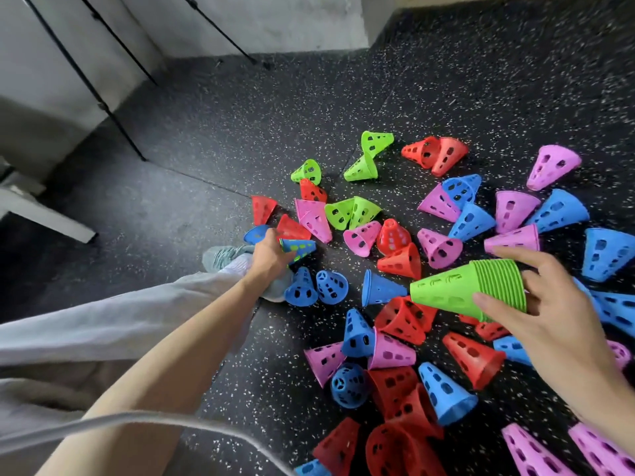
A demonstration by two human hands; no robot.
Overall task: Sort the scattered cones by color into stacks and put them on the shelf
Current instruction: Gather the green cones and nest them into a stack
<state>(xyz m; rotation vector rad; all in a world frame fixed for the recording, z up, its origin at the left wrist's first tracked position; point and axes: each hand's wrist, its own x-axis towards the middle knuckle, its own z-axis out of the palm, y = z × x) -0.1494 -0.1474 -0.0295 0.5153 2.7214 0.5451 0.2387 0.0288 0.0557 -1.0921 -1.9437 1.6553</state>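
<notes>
The stack of green cones (469,292) lies on its side in the right hand (546,304), tip pointing left, held above the scattered pile. The grip of that hand wraps the wide rim end: thumb on the near side, fingers curled over the far side, forearm coming in from the lower right corner.

The left hand (269,257) reaches far forward with a straight arm from the lower left. Its grip closes on a blue cone with green showing through its holes (298,249), tip pointing right, just above the floor beside a shoe (223,257) and a pale trouser leg (113,314).

Loose green cones (354,211) lie beyond the left hand, with three more farther back; two of those lie tip to tip. Red cones (400,319), blue cones (446,395) and pink cones (553,166) lie tipped and overlapping across the middle and right of the speckled black floor (213,139), crowding right up to the lower and right frame edges.

Open floor stretches to the left and back of the pile. It is bounded by a pale wall (275,22) at the back, thin black stand legs (86,77) planted on the left, and a pale furniture foot (48,218) at the far left edge.
</notes>
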